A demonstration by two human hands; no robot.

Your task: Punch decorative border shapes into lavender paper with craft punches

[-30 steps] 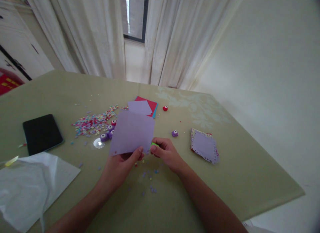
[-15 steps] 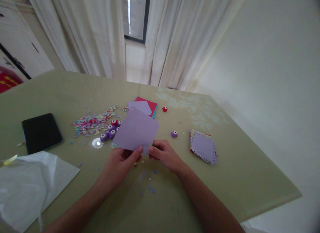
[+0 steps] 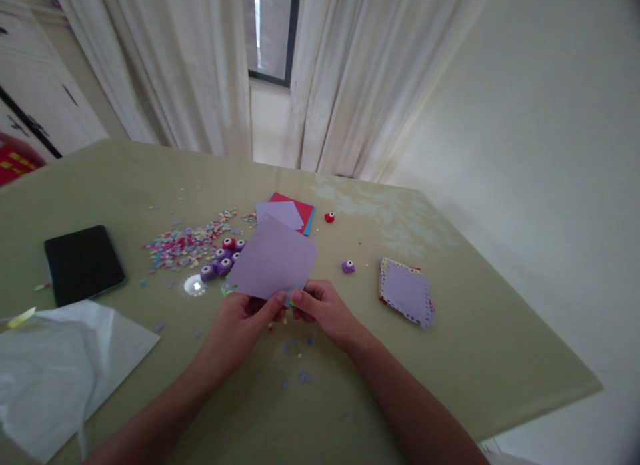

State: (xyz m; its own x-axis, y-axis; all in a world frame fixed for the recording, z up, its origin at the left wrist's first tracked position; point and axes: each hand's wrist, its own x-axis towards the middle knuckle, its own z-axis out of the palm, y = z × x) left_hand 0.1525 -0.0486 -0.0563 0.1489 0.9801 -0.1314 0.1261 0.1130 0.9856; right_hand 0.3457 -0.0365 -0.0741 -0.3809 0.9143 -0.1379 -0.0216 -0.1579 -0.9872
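A square purple paper sheet (image 3: 273,258) is held up in front of me, tilted. My left hand (image 3: 245,318) pinches its near edge, thumb on top and fingers beneath. Beside it, my right hand (image 3: 323,308) grips the near right corner of the same sheet. A small bright green bit (image 3: 293,303) shows at the right thumb tip; its kind is unclear. More green shows under the sheet's left corner. Behind the sheet, several purple and red eye-like pieces (image 3: 225,266) sit clustered, partly covered. Small paper bits (image 3: 303,377) lie scattered below my hands.
Multicoloured paper bits (image 3: 187,245) form a pile at left. A black tablet (image 3: 85,265) and a white bag (image 3: 55,378) lie farther left. Coloured sheets (image 3: 305,212) are behind. To the right are a purple eye-like piece (image 3: 349,266), a red one (image 3: 329,217) and a hole-edged paper stack (image 3: 406,292).
My right hand has shifted slightly left, bringing its thumb closer to my left thumb at the sheet's near corner. The purple sheet and my left hand stay nearly where they were.
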